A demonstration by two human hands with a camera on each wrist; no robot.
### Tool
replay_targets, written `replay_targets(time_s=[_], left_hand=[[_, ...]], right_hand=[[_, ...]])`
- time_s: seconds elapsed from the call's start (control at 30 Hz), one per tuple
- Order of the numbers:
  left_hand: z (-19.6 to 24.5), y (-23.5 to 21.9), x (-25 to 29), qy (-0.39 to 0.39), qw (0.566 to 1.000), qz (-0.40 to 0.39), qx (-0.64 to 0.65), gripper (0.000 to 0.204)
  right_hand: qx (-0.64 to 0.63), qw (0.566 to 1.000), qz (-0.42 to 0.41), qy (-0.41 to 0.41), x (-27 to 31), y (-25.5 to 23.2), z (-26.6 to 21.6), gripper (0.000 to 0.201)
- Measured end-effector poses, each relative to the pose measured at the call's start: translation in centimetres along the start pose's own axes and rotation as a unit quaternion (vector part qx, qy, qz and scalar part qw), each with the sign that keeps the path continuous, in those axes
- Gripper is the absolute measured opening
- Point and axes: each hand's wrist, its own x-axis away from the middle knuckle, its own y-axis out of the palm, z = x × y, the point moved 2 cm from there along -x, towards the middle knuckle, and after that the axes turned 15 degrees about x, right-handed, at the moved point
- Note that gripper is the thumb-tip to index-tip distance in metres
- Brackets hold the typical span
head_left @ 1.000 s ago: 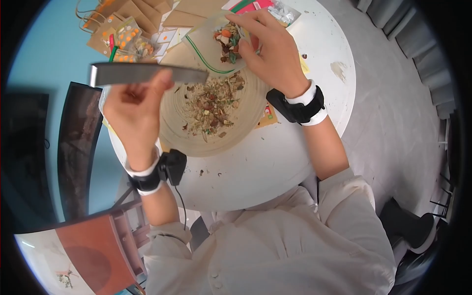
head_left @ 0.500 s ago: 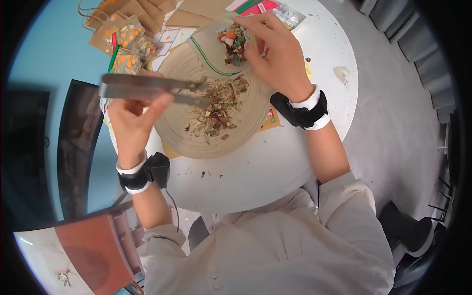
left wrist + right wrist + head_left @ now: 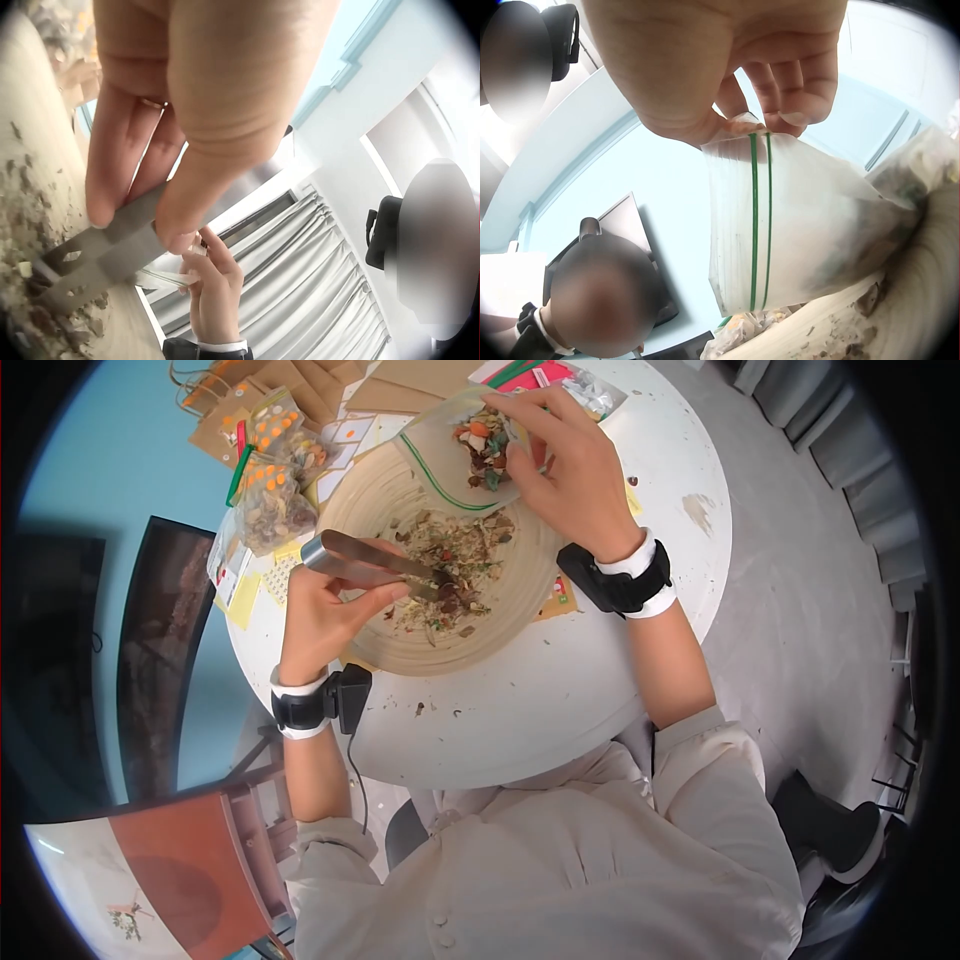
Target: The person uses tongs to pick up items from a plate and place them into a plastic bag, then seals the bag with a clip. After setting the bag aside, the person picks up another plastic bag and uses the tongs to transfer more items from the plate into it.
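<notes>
My left hand point(image 3: 335, 615) pinches flat metal tongs point(image 3: 370, 555) between thumb and fingers. The tong tips reach into a heap of dried plant bits and crumbs point(image 3: 465, 555) in a wide, pale, shallow bowl point(image 3: 525, 595); in the left wrist view, the two slotted arms of the tongs point(image 3: 105, 262) stand slightly apart at the heap. By its open edge, my right hand point(image 3: 580, 485) pinches a clear zip bag point(image 3: 430, 455) with a green seal. Mixed dried pieces point(image 3: 485, 450) fill its lower part. The bag point(image 3: 810, 210) tilts over the bowl's far right side.
Filled zip bags point(image 3: 275, 510) with orange dots lie left of the bowl. Brown paper bags point(image 3: 290, 390) and cards are at the back, with a pink packet point(image 3: 550, 375) at the back right. The round white table point(image 3: 500, 730) has scattered crumbs near its front.
My left hand has moved right and toward the bowl, lowering the tongs from above its left side into the heap. The right hand and its zip bag have stayed nearly in place.
</notes>
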Motion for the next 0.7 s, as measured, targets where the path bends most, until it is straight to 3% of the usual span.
replay_targets(time_s=[0.23,0.33,0.7], left_hand=[[-0.3,0.4,0.0,0.047,0.998,0.035,-0.008,0.017],[0.1,0.5,-0.3,0.016,0.998,0.064,-0.01,0.02],[6.4,0.1,-6.5,0.166,0.98,0.088,-0.069,0.03]], right_hand=[[-0.008,1.0,-0.003,-0.004,0.0,0.0,0.2,0.044],[-0.01,1.0,-0.001,0.001,0.1,0.1,0.3,0.044],[-0.012,1.0,0.01,0.004,0.2,0.5,1.3,0.045]])
